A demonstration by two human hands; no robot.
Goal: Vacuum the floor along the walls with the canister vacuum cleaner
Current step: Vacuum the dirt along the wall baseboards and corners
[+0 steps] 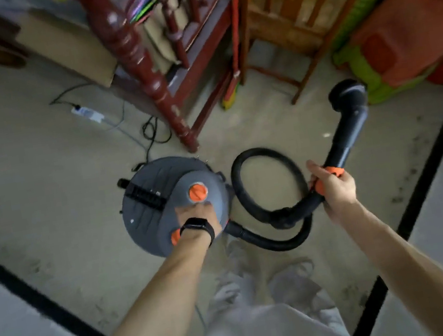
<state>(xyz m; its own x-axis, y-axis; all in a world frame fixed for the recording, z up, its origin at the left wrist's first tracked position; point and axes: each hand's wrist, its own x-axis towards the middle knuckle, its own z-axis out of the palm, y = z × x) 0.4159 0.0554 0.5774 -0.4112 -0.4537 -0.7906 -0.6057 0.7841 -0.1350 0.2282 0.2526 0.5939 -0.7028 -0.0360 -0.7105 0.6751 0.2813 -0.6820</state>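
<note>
The grey round canister vacuum (152,214) stands on the floor in front of me. My left hand (198,218), with a black watch on its wrist, sits on top of the lid between two orange fittings, fingers curled as if around the carry handle; blur hides the fingers. My right hand (334,191) grips the black hose (259,155) at its orange collar. The hose makes a loop between canister and hand. The black nozzle (348,99) points up and away, above the floor (41,183).
A dark red wooden furniture leg (138,64) stands just behind the canister, and a lighter wooden frame (278,26) is to its right. A white power strip (86,114) and cables lie on the floor at the left. Green and orange padding (397,35) fills the right. Black-edged white panels flank me.
</note>
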